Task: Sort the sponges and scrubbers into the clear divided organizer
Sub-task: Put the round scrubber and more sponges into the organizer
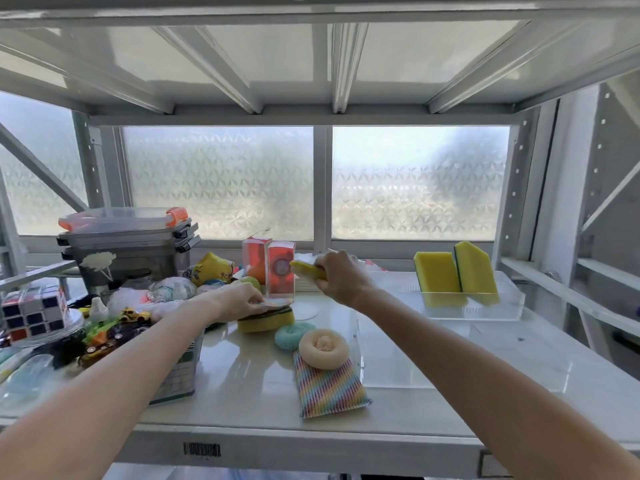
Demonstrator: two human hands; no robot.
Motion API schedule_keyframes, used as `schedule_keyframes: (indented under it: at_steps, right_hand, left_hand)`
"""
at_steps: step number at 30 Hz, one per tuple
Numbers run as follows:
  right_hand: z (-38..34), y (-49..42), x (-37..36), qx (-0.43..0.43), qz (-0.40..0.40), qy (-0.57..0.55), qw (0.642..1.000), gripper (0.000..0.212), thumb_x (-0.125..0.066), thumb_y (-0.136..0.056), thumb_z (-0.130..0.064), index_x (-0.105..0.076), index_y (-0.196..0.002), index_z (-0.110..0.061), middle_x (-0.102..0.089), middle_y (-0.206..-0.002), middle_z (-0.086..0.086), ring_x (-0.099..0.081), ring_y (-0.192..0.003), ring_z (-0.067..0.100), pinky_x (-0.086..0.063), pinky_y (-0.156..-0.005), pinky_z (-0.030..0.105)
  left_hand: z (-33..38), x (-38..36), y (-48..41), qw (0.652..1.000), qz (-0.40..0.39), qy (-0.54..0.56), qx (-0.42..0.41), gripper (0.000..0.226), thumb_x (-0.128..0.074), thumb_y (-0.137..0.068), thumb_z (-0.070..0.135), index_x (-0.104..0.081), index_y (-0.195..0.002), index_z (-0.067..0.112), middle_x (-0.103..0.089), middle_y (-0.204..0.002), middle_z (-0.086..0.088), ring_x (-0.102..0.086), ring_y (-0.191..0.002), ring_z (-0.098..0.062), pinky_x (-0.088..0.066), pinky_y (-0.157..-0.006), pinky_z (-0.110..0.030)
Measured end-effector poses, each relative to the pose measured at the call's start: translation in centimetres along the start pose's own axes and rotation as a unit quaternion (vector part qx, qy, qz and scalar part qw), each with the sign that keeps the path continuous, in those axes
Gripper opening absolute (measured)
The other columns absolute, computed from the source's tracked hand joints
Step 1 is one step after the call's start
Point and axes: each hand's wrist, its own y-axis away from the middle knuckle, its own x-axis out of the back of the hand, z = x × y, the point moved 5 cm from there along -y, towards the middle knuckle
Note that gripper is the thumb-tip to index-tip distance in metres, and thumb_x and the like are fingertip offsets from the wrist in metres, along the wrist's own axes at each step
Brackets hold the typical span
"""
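My right hand (341, 275) grips a yellow sponge (306, 270), held above the shelf near the middle back. My left hand (239, 301) rests on a small stack of sponges (266, 320), fingers on a thin rainbow pad on top; whether it grips is unclear. A teal round scrubber (291, 336), a cream round scrubber (323, 348) and a rainbow-striped pad (329, 388) lie near the front. The clear divided organizer (505, 308) stands at the right, with two yellow-green sponges (457, 277) upright in its far compartment. Its near compartments look empty.
Two orange-tinted clear boxes (273, 266) stand behind the stack. Stacked grey lidded bins (128, 244), a puzzle cube (34, 311), toy cars (114, 332) and other clutter fill the left. White shelf uprights (554, 216) and a frosted window (311, 181) bound the space.
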Motion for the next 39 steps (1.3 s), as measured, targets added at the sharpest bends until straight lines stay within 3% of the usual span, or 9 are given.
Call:
schedule_keyframes:
  at_steps: [6,9,14,20,22,25,33,36,39]
  right_hand:
    - [1.3,1.0,3.0,-0.010,0.006,-0.050,0.999,0.016,-0.062,-0.079,-0.020,-0.072,-0.091,-0.014,-0.072,-0.086,0.010,-0.066,-0.078,0.029,-0.055,-0.073,0.041]
    - [2.9,1.6,6.3,-0.024,0.015,-0.064,0.998,0.018,-0.061,-0.078,-0.016,-0.070,-0.093,-0.015,-0.073,-0.088,0.010,-0.066,-0.081,0.028,-0.055,-0.074,0.040]
    - [6.8,4.0,16.5,-0.032,0.085,-0.083,0.992,0.017,-0.063,-0.081,-0.009,-0.070,-0.096,-0.009,-0.072,-0.092,0.009,-0.069,-0.085,0.025,-0.054,-0.077,0.035]
    - [14.5,9.0,23.2,-0.133,-0.042,-0.003,0.990,0.024,-0.064,-0.087,-0.014,-0.066,-0.109,-0.004,-0.066,-0.098,0.007,-0.060,-0.091,0.026,-0.042,-0.076,0.032]
    - [16.9,10.9,22.9,-0.173,-0.087,0.025,0.981,0.024,-0.065,-0.087,-0.017,-0.066,-0.107,-0.005,-0.064,-0.087,0.000,-0.058,-0.080,0.018,-0.043,-0.069,0.026]
    - [19.5,13.5,20.8,-0.216,-0.144,0.035,0.965,0.025,-0.066,-0.085,-0.019,-0.064,-0.108,-0.011,-0.062,-0.088,0.001,-0.058,-0.078,0.015,-0.047,-0.062,0.022]
    - [22.8,16.4,13.3,-0.268,-0.217,0.058,0.937,0.036,-0.056,-0.090,-0.038,-0.055,-0.125,-0.029,-0.056,-0.123,0.003,-0.054,-0.105,0.020,-0.048,-0.094,0.036]
    - [21.9,15.9,13.5,-0.263,-0.179,0.111,0.942,0.044,-0.063,-0.084,-0.041,-0.054,-0.124,-0.026,-0.059,-0.122,0.003,-0.057,-0.104,0.021,-0.049,-0.091,0.035]
    - [18.4,14.1,15.1,-0.201,-0.017,0.184,0.962,0.047,-0.069,-0.079,-0.038,-0.056,-0.121,-0.020,-0.063,-0.115,0.005,-0.060,-0.104,0.025,-0.047,-0.086,0.038]
  left_hand:
    - [1.7,0.5,0.2,0.997,0.059,-0.045,0.009,0.032,-0.039,-0.097,0.023,-0.062,-0.089,0.003,-0.058,-0.081,-0.005,-0.050,-0.063,-0.014,-0.035,-0.054,-0.023]
    - [2.2,3.2,0.6,0.975,0.213,-0.067,0.018,0.030,-0.037,-0.098,0.016,-0.061,-0.098,-0.002,-0.064,-0.080,-0.012,-0.061,-0.064,-0.022,-0.041,-0.053,-0.021]
    - [5.1,11.2,1.7,0.892,0.427,0.148,0.000,0.033,-0.037,-0.100,0.021,-0.058,-0.092,-0.002,-0.063,-0.084,-0.022,-0.061,-0.077,-0.035,-0.040,-0.063,-0.034]
    - [14.8,11.2,-3.3,0.868,0.300,0.389,-0.064,0.038,-0.041,-0.094,0.027,-0.055,-0.066,0.006,-0.062,-0.078,-0.021,-0.068,-0.075,-0.036,-0.061,-0.066,-0.048]
    - [18.3,9.2,-4.2,0.892,0.276,0.353,-0.065,0.037,-0.039,-0.098,0.020,-0.054,-0.068,0.007,-0.059,-0.079,-0.017,-0.063,-0.069,-0.029,-0.057,-0.059,-0.037]
    - [20.4,5.7,-6.8,0.921,0.230,0.311,-0.052,0.030,-0.039,-0.097,0.014,-0.058,-0.077,0.003,-0.068,-0.092,-0.026,-0.068,-0.084,-0.036,-0.058,-0.075,-0.048]
    - [20.2,0.1,-9.7,0.966,0.155,0.204,-0.037,0.038,-0.049,-0.094,0.019,-0.053,-0.125,-0.002,-0.057,-0.129,-0.022,-0.057,-0.116,-0.034,-0.045,-0.103,-0.043]
    - [17.8,3.0,-8.5,0.957,0.200,0.206,-0.032,0.048,-0.055,-0.092,0.021,-0.047,-0.133,-0.003,-0.051,-0.134,-0.024,-0.052,-0.123,-0.036,-0.042,-0.107,-0.042]
    - [12.2,5.7,-6.8,0.967,0.198,0.159,0.003,0.039,-0.057,-0.088,0.011,-0.054,-0.125,0.001,-0.061,-0.123,-0.016,-0.058,-0.115,-0.032,-0.048,-0.098,-0.036]
